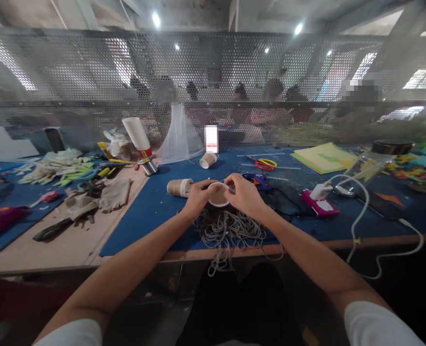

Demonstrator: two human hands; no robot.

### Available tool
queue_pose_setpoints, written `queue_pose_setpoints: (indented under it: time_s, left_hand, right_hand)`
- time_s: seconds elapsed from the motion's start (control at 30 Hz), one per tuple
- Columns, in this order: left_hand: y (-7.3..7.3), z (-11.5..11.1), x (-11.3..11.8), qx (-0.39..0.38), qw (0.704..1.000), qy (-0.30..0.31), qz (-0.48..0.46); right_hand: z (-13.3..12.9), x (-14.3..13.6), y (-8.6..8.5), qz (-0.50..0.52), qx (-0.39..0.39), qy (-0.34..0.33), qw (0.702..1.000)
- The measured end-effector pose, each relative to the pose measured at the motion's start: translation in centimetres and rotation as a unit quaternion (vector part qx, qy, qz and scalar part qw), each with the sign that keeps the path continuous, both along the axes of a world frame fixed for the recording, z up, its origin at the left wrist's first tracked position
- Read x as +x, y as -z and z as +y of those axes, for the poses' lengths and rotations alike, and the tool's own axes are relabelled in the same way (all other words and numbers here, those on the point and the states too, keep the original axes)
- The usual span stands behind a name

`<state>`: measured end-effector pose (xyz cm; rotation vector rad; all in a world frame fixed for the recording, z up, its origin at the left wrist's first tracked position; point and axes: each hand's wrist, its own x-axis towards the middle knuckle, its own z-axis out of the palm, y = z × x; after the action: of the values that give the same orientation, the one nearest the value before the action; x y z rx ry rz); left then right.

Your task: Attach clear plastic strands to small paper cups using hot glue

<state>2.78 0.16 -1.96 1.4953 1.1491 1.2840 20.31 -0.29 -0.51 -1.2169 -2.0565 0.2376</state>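
Observation:
Both hands are over the blue mat, closed around a paper cup [219, 197] whose round opening faces me. My left hand [199, 196] grips the cup's left side, thumb near the rim. On the opposite side, my right hand [246, 193] pinches at the rim; whether cord is between its fingers I cannot tell. A heap of grey cord [231, 228] lies just below the cup, some loops hanging off the table edge. Left of my hands, a cord-wrapped cup [179, 188] lies on its side. Another wrapped cup [208, 161] lies farther back.
A blue glue gun [256, 180] and yellow-and-red scissors [265, 164] lie behind my right hand. Stacked paper cups [136, 134] lean at the back left. Gloves [115, 194] rest on the bare board. A pink power block [320, 204] with white cable stands right. Perforated metal screens the back.

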Motion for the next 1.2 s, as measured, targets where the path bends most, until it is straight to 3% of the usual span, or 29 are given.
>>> queue_pose_setpoints:
  time_s: [0.3, 0.57, 0.73, 0.93, 1.2]
  left_hand:
    - [0.3, 0.1, 0.0, -0.016, 1.000, -0.002, -0.025]
    - [0.5, 0.8, -0.7, -0.085, 0.990, -0.007, -0.116]
    - [-0.1, 0.4, -0.7, -0.127, 0.979, 0.003, -0.162]
    - [-1.5, -0.5, -1.1, -0.147, 0.954, 0.132, -0.227]
    - [-2.6, -0.6, -2.0, -0.099, 0.943, 0.193, -0.251]
  right_hand:
    - [0.0, -0.1, -0.1, 0.007, -0.011, 0.002, 1.000]
    - [0.2, 0.3, -0.1, 0.068, -0.060, -0.074, 0.993]
    - [0.1, 0.2, 0.0, 0.013, -0.043, -0.074, 0.996]
    - [0.4, 0.5, -0.2, 0.033, 0.009, -0.063, 0.997]
    - [0.8, 1.2, -0.8, 0.088, 0.031, -0.071, 0.993]
